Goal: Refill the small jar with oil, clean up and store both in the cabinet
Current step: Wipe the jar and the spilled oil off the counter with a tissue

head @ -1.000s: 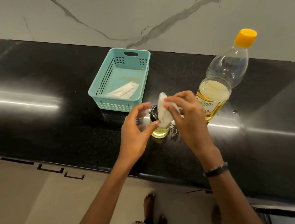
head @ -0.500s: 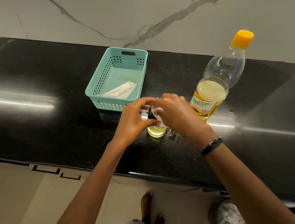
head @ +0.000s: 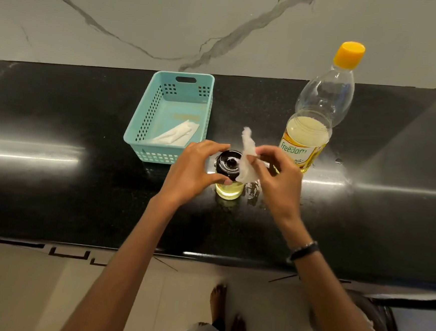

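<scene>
Jar lid [head: 229, 163] now uncovered, tissue [head: 247, 157] lifted off by right hand [head: 278, 182].

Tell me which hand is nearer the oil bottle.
Right. The right hand, pinching a tissue, sits just left of the oil bottle; the left hand grips the small jar, farther left.

A home kitchen, by the look of it: a long, glossy black speckled stone counter [head: 59, 116] runs across the view, backed by a pale marble-look wall [head: 119, 14] with grey veins. On it stand a clear plastic cooking-oil bottle with a yellow cap [head: 317, 121] and a perforated teal plastic basket [head: 142, 122]. Below the counter's edge there's pale tiled floor [head: 32, 294], and bare feet [head: 228, 312] stand on it.
</scene>
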{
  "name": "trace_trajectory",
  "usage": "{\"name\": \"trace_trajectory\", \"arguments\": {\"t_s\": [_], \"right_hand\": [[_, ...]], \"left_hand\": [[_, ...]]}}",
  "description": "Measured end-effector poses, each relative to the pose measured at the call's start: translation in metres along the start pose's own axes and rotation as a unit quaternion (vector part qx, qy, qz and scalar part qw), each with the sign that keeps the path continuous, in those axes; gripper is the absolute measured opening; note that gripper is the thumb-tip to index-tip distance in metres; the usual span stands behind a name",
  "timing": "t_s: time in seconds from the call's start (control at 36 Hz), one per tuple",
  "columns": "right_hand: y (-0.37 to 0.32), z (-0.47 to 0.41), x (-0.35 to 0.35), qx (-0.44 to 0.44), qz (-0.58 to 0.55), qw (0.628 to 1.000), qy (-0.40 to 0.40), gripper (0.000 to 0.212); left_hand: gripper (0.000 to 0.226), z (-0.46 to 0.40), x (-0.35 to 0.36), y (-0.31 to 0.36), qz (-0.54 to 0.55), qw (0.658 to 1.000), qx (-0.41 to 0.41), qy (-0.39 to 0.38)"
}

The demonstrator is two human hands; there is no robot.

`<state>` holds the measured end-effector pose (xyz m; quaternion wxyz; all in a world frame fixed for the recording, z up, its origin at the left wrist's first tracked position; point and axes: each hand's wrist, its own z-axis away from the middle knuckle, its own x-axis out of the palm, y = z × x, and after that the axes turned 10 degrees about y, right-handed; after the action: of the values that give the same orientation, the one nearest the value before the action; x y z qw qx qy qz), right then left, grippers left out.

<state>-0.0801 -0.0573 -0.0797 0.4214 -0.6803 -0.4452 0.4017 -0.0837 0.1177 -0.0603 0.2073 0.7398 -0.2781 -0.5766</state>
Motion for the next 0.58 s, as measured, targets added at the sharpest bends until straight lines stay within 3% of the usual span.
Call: {"name": "trace_trajectory", "arguments": {"t_s": [0.08, 0.28, 0.42, 0.58], "right_hand": [[0.019, 0.032, -0.004, 0.052, -0.022, 0.995, 0.079, 0.018], [0.021, 0.064, 0.019, 0.012, -0.027, 0.995, 0.091, 0.021], [0.023, 0.060, 0.033, -0.069, 0.006, 0.996, 0.056, 0.014], [0.047, 0.075, 0.038, -0.010, 0.100, 0.995, 0.023, 0.014]], "left_hand": [[0.059, -0.007, -0.005, 0.001, 0.009, 1.000, 0.008, -0.019], [0.051, -0.020, -0.009, 0.005, -0.055, 0.996, 0.027, -0.063], [0.047, -0.023, -0.011, 0.007, -0.082, 0.993, 0.041, -0.068], [0.048, -0.027, -0.012, 0.012, -0.107, 0.992, 0.029, -0.066]]}}
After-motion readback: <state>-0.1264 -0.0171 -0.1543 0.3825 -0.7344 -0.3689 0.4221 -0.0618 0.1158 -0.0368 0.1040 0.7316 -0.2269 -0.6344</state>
